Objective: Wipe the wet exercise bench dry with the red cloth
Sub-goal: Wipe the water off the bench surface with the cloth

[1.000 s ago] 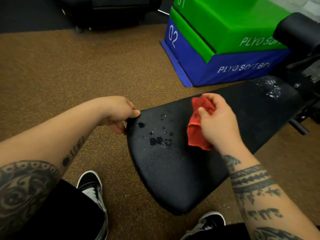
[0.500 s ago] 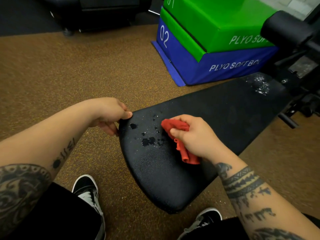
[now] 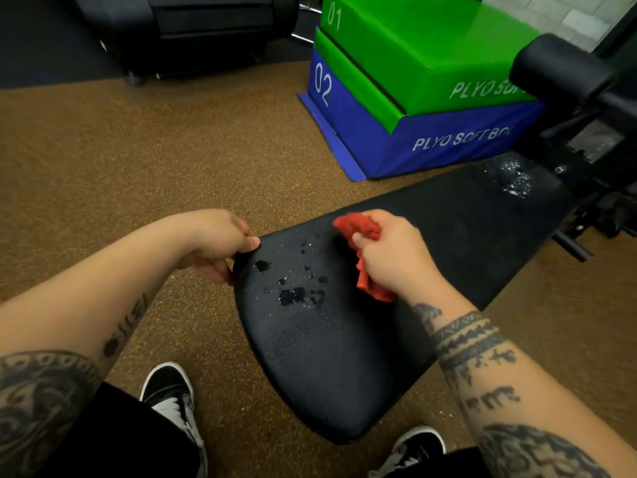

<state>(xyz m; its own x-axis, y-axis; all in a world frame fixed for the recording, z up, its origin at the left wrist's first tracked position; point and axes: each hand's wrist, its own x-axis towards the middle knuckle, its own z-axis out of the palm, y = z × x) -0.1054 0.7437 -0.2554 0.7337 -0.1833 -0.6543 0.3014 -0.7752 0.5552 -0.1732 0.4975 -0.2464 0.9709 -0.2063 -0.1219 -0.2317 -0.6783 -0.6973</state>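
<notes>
The black padded exercise bench (image 3: 331, 367) runs from bottom centre up to the right. Dark water drops (image 3: 293, 294) sit near its left edge, and a shiny wet patch (image 3: 513, 177) lies at its far end. My right hand (image 3: 393, 260) is closed on the crumpled red cloth (image 3: 362, 229), which rests on the pad just right of the drops. My left hand (image 3: 213, 243) pinches the bench's left edge, thumb on top.
Green and blue plyo soft boxes (image 3: 431, 108) are stacked beyond the bench. A black padded roller and frame (image 3: 565, 74) stand at the far right. My two shoes (image 3: 172, 398) flank the bench's near end on brown speckled floor.
My right hand swept the red cloth down toward the drops, then back up a little. The drops still show. My left hand kept its grip on the bench edge.
</notes>
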